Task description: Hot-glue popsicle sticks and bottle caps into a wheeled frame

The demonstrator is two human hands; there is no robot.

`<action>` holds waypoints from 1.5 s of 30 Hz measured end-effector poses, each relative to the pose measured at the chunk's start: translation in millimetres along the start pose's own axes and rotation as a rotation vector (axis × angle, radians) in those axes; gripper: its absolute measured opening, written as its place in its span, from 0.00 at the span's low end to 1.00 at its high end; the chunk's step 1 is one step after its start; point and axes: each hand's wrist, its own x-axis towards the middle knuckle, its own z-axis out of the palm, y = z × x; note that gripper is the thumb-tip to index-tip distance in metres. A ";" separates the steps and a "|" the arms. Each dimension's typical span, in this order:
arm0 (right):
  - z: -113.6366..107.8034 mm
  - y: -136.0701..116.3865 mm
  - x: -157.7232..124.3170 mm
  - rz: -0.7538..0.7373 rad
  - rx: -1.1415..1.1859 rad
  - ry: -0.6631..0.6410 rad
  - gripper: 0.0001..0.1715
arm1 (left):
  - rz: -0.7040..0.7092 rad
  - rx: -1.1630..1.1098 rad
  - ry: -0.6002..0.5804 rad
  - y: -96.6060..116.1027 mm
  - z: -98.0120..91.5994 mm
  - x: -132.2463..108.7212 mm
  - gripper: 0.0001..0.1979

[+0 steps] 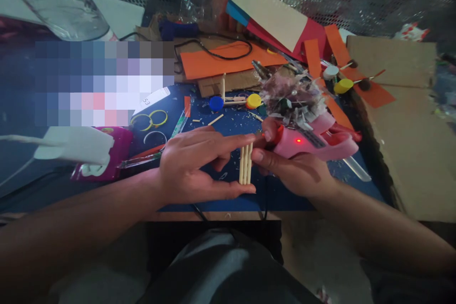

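Note:
A small row of pale wooden sticks (245,164) stands upright over the blue work surface. My left hand (194,164) pinches it end to end, index fingertip on top and thumb below. Against the right side of the row rests the thumb of my right hand (297,166). Its other fingers curl behind and are partly hidden. Just beyond my right hand lies a pink glue gun (313,141) with a lit red lamp, its orange nozzle end close to my right index finger.
Blue cap (216,103) and yellow cap (253,100) stand behind the hands among stick scraps. A crumpled plastic bundle (292,95) sits beyond the glue gun. Orange paper (228,61) and cardboard (402,152) lie around. At left are a plugged-in magenta power strip (121,147) and bangles (158,118).

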 end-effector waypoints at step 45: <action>-8.5 15.7 -1.8 -0.065 0.131 0.031 0.23 | -0.074 0.041 -0.078 2.5 -2.1 -2.1 0.26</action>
